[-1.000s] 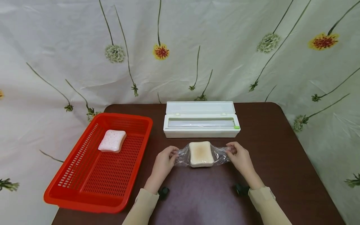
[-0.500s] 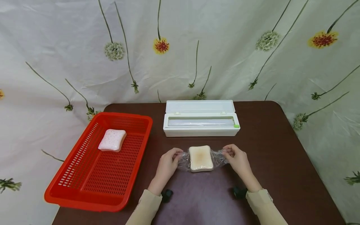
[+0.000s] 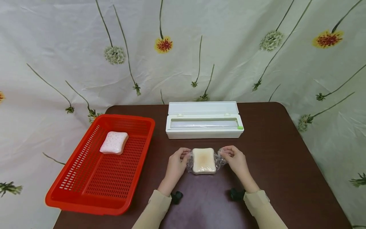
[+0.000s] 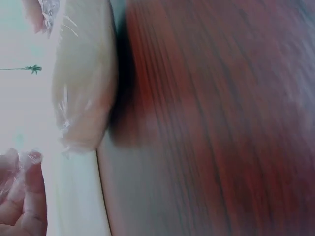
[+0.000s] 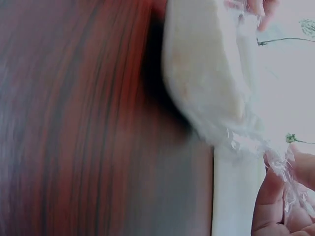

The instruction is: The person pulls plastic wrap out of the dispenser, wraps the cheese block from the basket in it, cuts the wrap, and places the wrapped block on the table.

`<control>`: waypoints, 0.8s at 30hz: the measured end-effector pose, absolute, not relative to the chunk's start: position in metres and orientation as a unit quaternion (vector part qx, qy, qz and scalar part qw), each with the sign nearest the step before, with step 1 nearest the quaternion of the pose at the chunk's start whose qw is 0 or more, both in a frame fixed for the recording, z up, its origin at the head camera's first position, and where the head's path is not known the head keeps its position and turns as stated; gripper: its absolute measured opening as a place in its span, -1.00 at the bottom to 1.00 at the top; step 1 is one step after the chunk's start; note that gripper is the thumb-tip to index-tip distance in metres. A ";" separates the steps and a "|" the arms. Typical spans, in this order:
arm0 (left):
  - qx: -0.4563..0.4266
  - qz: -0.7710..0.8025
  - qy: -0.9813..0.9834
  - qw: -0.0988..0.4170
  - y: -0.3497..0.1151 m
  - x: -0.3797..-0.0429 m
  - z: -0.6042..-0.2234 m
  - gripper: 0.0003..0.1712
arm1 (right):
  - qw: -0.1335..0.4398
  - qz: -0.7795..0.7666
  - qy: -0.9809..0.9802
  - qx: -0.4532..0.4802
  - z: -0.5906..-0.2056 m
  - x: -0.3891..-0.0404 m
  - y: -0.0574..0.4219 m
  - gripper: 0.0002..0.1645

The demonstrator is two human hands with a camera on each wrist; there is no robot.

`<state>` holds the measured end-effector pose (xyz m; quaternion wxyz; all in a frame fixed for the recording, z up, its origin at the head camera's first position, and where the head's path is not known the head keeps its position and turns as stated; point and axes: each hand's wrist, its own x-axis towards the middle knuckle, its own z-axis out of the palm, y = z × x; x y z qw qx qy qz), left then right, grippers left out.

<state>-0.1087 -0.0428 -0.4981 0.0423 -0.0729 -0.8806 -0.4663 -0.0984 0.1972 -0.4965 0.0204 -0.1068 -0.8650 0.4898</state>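
A thick square slice of bread [image 3: 204, 161], browned in the middle, lies in clear plastic wrap [image 3: 218, 162] whose loose ends stick out on both sides. My left hand [image 3: 178, 163] pinches the left end of the wrap close to the bread. At the other side, my right hand [image 3: 236, 160] pinches the right end between thumb and fingers. In the right wrist view the wrap [image 5: 279, 164] is bunched and crinkled at the fingertips [image 5: 271, 189]. The left wrist view shows the wrapped bread [image 4: 86, 73] from its side, with a dark shadow under it on the table.
Behind the bread stands a white wrap dispenser [image 3: 204, 134], its lid up and a film roll inside. To the left, a red plastic basket [image 3: 105, 187] holds a pink-speckled bread slice [image 3: 114, 142]. All rest on a dark brown table [image 3: 286, 165] before a flowered cloth.
Both hands have moved inward toward the bread, gathering the wrap ends shorter and more bunched. The bread shifted slightly nearer to me. Basket and dispenser stay put.
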 end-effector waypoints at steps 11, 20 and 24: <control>-0.078 -0.528 -0.845 0.002 -0.037 -0.106 -0.494 -0.74 | -0.056 0.623 -0.767 -0.143 -0.492 -0.098 0.181 -0.54; -0.090 -0.527 -0.845 0.014 -0.032 -0.104 -0.497 -0.77 | -0.041 0.623 -0.764 -0.163 -0.492 -0.097 0.163 -0.61; -0.090 -0.523 -0.847 0.015 -0.029 -0.102 -0.496 -0.80 | -0.011 0.605 -0.782 -0.152 -0.492 -0.095 0.152 -0.62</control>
